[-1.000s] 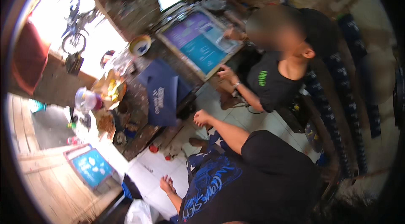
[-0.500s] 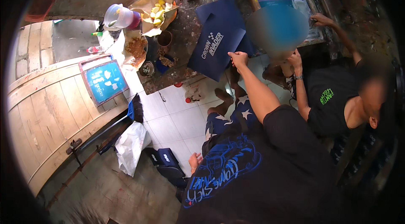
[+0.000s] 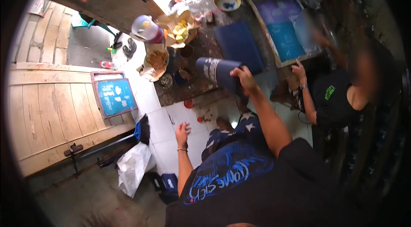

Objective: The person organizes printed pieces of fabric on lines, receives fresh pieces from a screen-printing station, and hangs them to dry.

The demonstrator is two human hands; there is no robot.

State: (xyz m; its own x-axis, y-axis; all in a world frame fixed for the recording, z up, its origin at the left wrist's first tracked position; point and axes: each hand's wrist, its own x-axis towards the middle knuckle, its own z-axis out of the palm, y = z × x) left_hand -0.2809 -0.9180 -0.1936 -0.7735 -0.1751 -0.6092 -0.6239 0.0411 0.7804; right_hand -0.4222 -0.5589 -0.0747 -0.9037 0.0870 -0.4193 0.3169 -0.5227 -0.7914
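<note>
My right hand pinches the near edge of a dark-blue flat piece with white print, lifted over the table's front edge. The piece is bent and partly blurred. I cannot tell whether it is cloth, card or a bag. Beneath and behind it, another plain dark-blue piece lies on the stained dark table. My left hand is raised over the white-tiled floor, fingers loosely curled and apart, holding nothing.
A co-worker's hand is beside a framed purple-and-blue printing screen. Food on brown paper, a plastic tub and a bowl stand on the table. Another screen, a broom and a white sack are left.
My right hand has raised the printed piece off the plain one, and it now bends. My left hand has come up and forward. The view has shifted, and the co-worker's near hand has moved.
</note>
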